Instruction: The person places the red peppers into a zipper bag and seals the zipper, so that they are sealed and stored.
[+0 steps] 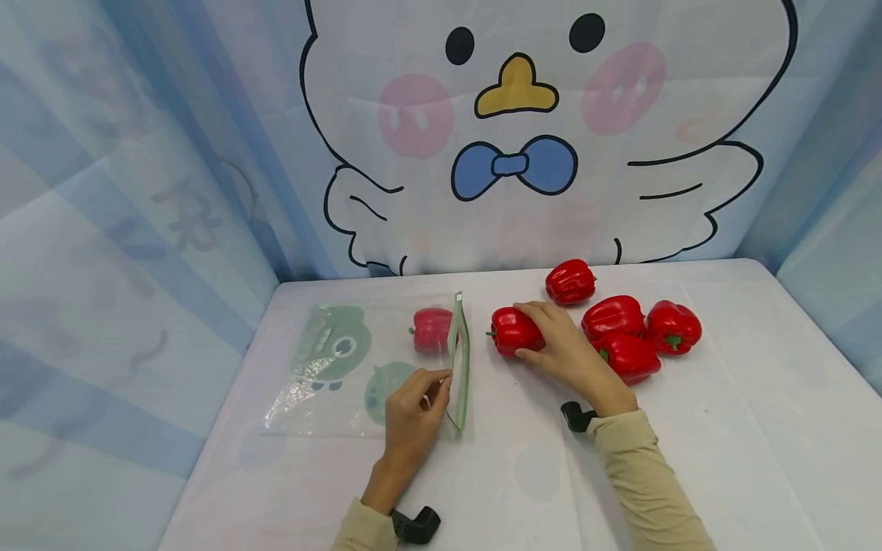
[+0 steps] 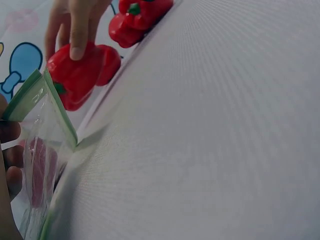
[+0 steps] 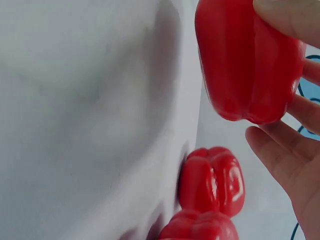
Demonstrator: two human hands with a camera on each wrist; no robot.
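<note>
Head view: the right hand (image 1: 561, 344) has its fingers curled over a glossy red bell pepper (image 1: 513, 331) at mid-frame, long axis roughly level, green stem pointing left toward the mouth of a clear plastic zip bag (image 1: 334, 344). The left hand (image 1: 416, 409) pinches the bag's green rim (image 1: 465, 383), lower centre. The left wrist view confirms the stem end; the right wrist view shows the pepper's lobed base, stem unseen. The raised rim stands between the gripped pepper and a bagged red pepper (image 1: 432, 330). Four loose red peppers (image 1: 613, 315) occupy the white surface (image 1: 524, 474), right of centre.
</note>
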